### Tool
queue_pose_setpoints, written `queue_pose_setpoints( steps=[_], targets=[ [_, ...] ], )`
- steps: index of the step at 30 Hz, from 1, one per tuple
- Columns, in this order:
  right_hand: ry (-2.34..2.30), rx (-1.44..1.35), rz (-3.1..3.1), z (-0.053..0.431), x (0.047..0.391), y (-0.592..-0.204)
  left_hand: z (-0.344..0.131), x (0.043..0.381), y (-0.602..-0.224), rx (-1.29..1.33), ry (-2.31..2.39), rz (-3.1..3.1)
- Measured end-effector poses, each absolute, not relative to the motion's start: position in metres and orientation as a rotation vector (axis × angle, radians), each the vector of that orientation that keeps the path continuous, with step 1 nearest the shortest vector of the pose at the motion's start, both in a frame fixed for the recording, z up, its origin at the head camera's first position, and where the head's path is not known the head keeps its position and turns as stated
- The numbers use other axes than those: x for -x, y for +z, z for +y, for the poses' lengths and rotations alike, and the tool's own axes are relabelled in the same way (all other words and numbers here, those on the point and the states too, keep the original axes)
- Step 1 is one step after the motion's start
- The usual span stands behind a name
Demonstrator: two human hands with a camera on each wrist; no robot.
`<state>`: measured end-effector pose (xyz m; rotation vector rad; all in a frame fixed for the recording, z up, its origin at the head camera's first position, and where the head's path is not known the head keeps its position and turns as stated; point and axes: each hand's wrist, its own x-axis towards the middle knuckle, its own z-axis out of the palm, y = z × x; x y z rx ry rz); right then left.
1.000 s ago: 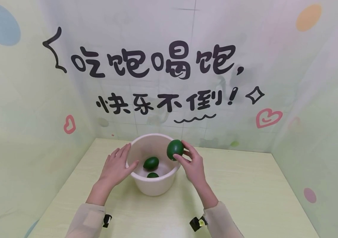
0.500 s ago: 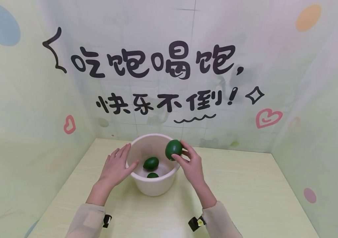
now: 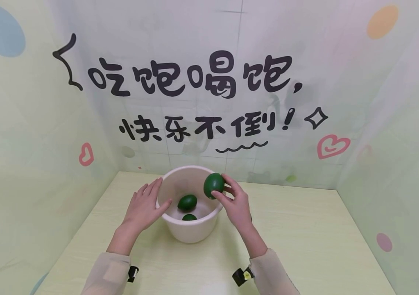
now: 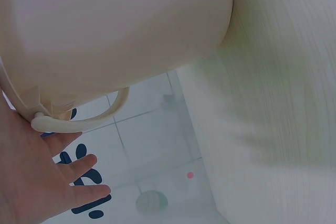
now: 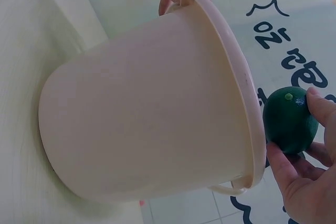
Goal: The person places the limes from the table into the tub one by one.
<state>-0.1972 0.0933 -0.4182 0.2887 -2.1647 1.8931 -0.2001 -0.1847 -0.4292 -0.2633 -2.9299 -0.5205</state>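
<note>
My right hand (image 3: 238, 205) pinches a dark green lime (image 3: 214, 186) between thumb and fingers, over the right side of the rim of a pale pink bucket (image 3: 191, 231). In the right wrist view the lime (image 5: 289, 121) shows a light green stem scar, just beyond the rim. Two more limes lie inside: one lime (image 3: 187, 202) in full view, another lime (image 3: 189, 217) partly hidden by the near rim. My left hand (image 3: 143, 208) rests at the bucket's left rim, fingers straight and spread. The left wrist view has it beside the bucket's handle (image 4: 79, 124).
The bucket stands upright on a pale wood-grain table (image 3: 297, 237). Behind it rises a printed backdrop (image 3: 194, 102) with dark lettering, and side panels flank the table. A black band (image 3: 133, 273) sits at the left sleeve, another band (image 3: 238, 277) at the right.
My right hand has shifted slightly left with the lime, further over the bucket's opening. The left hand, the bucket and the limes inside have stayed put.
</note>
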Motion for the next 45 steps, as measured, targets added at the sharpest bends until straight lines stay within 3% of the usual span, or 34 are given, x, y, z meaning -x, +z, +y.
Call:
queue_pose_setpoints(
  steps=[45],
  targets=[
    [1.906, -0.409, -2.152, 0.0881, 0.1979, -0.4127, -0.1832, 0.1999, -0.4293, 0.265, -0.524, -2.929]
  ],
)
